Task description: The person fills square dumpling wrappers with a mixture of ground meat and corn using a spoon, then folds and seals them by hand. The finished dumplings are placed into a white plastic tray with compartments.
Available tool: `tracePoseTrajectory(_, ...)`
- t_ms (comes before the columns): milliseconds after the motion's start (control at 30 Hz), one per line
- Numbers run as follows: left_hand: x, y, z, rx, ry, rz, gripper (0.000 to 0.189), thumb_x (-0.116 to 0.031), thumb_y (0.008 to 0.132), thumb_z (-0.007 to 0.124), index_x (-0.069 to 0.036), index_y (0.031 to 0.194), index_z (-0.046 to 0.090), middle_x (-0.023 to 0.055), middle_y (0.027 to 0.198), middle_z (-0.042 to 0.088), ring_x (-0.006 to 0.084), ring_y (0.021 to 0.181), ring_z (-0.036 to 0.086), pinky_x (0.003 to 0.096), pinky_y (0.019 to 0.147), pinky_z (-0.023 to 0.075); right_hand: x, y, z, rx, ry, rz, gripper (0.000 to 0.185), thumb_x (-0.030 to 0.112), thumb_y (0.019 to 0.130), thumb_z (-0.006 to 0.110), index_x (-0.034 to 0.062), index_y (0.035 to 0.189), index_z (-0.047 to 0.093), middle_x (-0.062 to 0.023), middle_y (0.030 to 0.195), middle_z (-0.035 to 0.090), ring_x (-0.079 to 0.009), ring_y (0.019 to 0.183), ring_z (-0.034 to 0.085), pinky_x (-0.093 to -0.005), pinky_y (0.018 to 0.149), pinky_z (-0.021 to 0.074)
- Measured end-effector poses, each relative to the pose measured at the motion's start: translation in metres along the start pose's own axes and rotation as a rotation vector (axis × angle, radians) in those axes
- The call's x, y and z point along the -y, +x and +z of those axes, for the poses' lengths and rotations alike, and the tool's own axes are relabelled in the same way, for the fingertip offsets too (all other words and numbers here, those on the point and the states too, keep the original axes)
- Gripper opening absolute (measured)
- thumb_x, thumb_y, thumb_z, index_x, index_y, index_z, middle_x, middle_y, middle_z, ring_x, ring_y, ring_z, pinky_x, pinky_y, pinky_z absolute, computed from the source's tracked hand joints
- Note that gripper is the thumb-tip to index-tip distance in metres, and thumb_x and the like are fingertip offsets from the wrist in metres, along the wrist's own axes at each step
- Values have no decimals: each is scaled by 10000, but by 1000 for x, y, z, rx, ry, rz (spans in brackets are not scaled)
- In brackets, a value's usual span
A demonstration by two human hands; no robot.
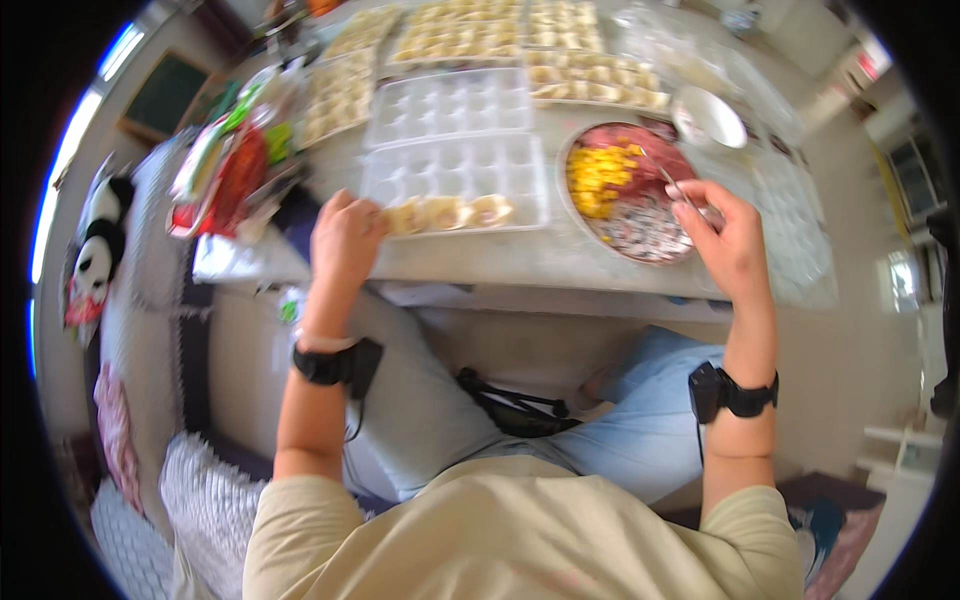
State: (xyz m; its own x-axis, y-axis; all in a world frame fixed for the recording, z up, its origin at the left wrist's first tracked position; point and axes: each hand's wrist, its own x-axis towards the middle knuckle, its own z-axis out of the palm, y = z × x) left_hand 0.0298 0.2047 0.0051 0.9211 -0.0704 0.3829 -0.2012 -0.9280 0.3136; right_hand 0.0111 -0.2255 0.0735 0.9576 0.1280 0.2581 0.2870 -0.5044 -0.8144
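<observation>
My right hand holds the handle of a metal utensil, whose far end reaches into a large round dish of raw minced meat, yellow corn kernels and a pale speckled mixture. My left hand is at the near left corner of a clear plastic compartment tray, its fingers bent; whether they hold anything is hidden. Several filled dumplings lie along that tray's near row. Behind it, a second clear compartment tray shows bare cells.
Trays of dumplings fill the table's far side, more behind the dish. A white bowl stands at right beside clear plastic packaging. Red and green packages lie at left. The table's near edge runs above my knees.
</observation>
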Motion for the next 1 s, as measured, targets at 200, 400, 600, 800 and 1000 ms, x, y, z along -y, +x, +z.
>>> tracePoseTrajectory(200,-26,13,-23,31,-9,-71,298,-86,749,722,-54,1036,649,119,931,571,281,818,565,381,729,477,-78,-10,-66,-211,-220,246,174,164,873,691,-6,903,684,-9,757,656,-84,705,590,-267,664,489)
tracePoseTrajectory(400,-115,23,-31,22,-461,183,272,-3,762,705,-31,1029,662,80,981,588,182,768,520,286,701,450,-121,-19,-40,-168,-472,257,185,178,774,721,11,803,647,-145,726,662,-281,671,634,-362,631,501)
tracePoseTrajectory(600,-188,27,-6,270,-651,320,268,-14,767,723,-38,1028,668,107,987,601,232,797,568,314,713,486,-124,-15,-48,-254,-378,226,154,158,777,686,10,794,646,-161,693,640,-286,624,618,-369,594,480)
tracePoseTrajectory(800,-217,10,33,593,-917,413,310,-35,833,697,-7,1134,629,118,1045,630,230,899,623,323,783,514,-110,-13,-71,-378,267,562,136,148,870,670,20,913,653,70,637,468,-17,503,353,-213,431,247)
tracePoseTrajectory(1000,-256,12,86,1138,-2029,-384,546,-348,973,593,34,1345,471,148,1252,578,276,1169,569,375,1098,400,-37,-20,-62,-179,582,421,105,115,875,687,17,899,661,53,681,548,10,507,373,-180,445,270)
